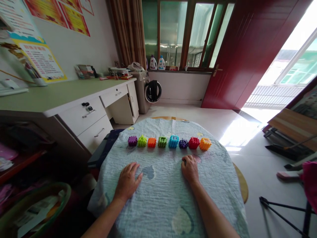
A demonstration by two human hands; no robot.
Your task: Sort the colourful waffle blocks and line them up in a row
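Observation:
Several colored blocks stand in a row across the cloth-covered table (158, 185): purple (132, 141), lime (142, 141), orange (152, 142), green (162, 142), light blue (173, 141), dark purple (183, 143), red (194, 142) and yellow-orange (205, 144). My left hand (128, 180) lies flat on the cloth below the left blocks, thumb apart, holding nothing. On the right, my right hand (190, 168) rests on the cloth just below the red and dark purple blocks, fingers curled down; nothing shows in it, though its fingertips are partly hidden.
A long desk (61, 94) with drawers runs along the left wall, ending at a washing machine (142, 89). A basket (65, 198) stands at the lower left. On the right are a red door (228, 53) and black stand legs (282, 205).

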